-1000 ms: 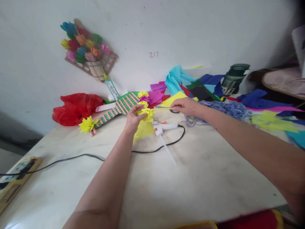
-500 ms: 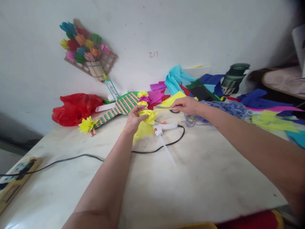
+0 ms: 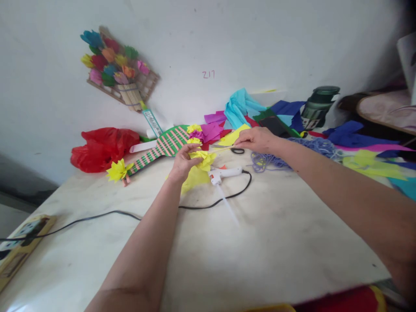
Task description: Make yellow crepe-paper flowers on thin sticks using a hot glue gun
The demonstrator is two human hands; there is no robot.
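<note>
My left hand (image 3: pixel 184 164) is closed on a yellow crepe-paper flower (image 3: pixel 206 162), its thumb and fingers pinching the base. A thin pale yellow strip (image 3: pixel 225 149) runs from the flower to my right hand (image 3: pixel 256 139), whose fingertips pinch its far end. Whether it is twisted paper or a stick I cannot tell. Black-handled scissors (image 3: pixel 238 151) lie just below my right fingers. A white glue gun (image 3: pixel 229 172) rests on the table below the flower, a clear glue stick jutting from it. Behind my left hand lies a green lute-shaped piece (image 3: pixel 173 141) with pink stripes and paper flowers.
A black cord (image 3: pixel 120 212) crosses the table to a power strip (image 3: pixel 27 242). A red plastic bag (image 3: pixel 102 149) sits at the left. Coloured crepe paper (image 3: pixel 243 106), tangled purple yarn (image 3: pixel 269 161) and a dark bottle (image 3: pixel 320 108) stand along the back and right.
My right hand has shifted slightly to the right, and more of the scissors' black handle shows. My left hand stays in place with the flower.
</note>
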